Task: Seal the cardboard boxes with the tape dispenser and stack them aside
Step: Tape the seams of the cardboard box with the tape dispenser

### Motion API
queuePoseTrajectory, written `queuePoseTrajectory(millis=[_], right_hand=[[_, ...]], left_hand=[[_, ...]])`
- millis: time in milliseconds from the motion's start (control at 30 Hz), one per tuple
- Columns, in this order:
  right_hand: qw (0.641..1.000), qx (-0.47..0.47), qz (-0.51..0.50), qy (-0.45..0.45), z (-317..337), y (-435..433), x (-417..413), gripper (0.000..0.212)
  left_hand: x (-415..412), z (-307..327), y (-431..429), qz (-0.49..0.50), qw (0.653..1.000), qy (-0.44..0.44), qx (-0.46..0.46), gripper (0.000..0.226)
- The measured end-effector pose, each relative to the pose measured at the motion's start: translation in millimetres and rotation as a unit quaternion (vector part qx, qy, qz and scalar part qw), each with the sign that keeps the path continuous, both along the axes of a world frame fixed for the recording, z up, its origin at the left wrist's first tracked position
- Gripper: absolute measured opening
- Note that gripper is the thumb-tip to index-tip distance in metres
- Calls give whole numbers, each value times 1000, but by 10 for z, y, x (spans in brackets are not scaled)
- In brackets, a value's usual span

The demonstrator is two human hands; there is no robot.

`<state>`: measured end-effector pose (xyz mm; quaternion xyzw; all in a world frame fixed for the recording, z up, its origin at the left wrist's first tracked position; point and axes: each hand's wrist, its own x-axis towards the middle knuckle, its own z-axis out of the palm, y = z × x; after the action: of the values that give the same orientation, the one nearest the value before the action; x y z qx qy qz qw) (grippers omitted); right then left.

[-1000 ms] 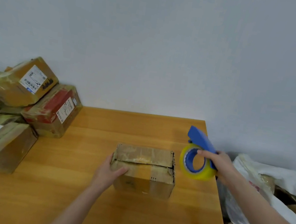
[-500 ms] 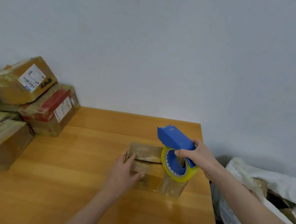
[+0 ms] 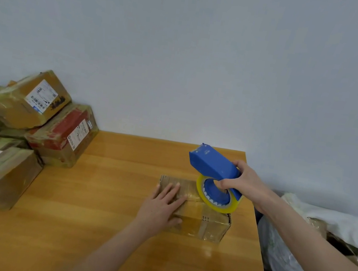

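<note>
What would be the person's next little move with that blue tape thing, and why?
Probably lower the blue tape dispenser onto the small cardboard box and pull tape along its flap seam. The left hand lies flat on the box top, steadying it, and the right hand grips the dispenser just above its right part. Whether tape touches yet is unclear.

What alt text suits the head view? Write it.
A person's left hand rests flat on a small cardboard box on a wooden table, while the right hand grips a blue tape dispenser over it. At left, taped parcels sit stacked.
</note>
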<state>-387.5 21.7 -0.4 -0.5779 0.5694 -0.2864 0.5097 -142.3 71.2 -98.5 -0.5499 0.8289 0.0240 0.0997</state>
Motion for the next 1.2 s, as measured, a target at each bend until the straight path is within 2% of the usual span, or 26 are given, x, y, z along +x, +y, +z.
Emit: queuePoseTrajectory(millis=[67,133,167,200,233,300,333,367,400,433,500,600,767,867,933,1033,1067,1200], right_hand=[[1000,8,17,1,-29,12,10,66],[999,15,28,-7,-38,7,0,65],[999,17,34,-17,-34,-1,-14,67],[999,19,41,-29,-23,-12,-32,70],[998,21,50,-42,-7,-29,-48,73],[995,24,68,-69,28,-71,-66,76],[993,26,80,-79,41,-88,-65,77],[992,28,92,-86,48,-96,-62,76],[990,30,103,-92,50,-99,-56,76],[989,32,111,-97,50,-95,-48,75],[987,36,122,-102,50,-75,-34,75],[986,41,129,-99,49,-48,-26,77],[985,44,136,-94,69,-48,-38,77],[986,45,138,-81,59,-40,-59,78],[987,45,135,-75,50,-39,-73,79],[988,35,132,-66,80,-35,-87,79],[989,28,136,-55,99,-36,-85,77],[988,-3,157,2,177,-37,-44,62]], left_hand=[[19,3,8,-9,1000,9,6,66],[30,58,23,-6,997,68,21,61],[26,114,27,19,989,146,34,58],[13,196,25,70,961,263,48,53],[-7,301,8,139,906,397,54,47],[-43,565,-62,266,742,612,68,35],[-56,696,-110,310,666,671,96,36],[-61,805,-159,337,605,709,133,41],[-62,901,-200,351,565,729,162,47],[-64,977,-226,353,554,732,181,52],[-99,1071,-255,349,568,717,205,55],[-163,1109,-265,343,582,704,217,43],[-126,1050,-286,353,563,720,200,13],[-97,1027,-280,343,562,722,212,11],[-91,1016,-276,341,549,730,222,19],[-60,1006,-290,378,491,746,245,39],[-49,1007,-297,384,489,742,252,39],[-20,962,-323,381,586,683,214,22]])
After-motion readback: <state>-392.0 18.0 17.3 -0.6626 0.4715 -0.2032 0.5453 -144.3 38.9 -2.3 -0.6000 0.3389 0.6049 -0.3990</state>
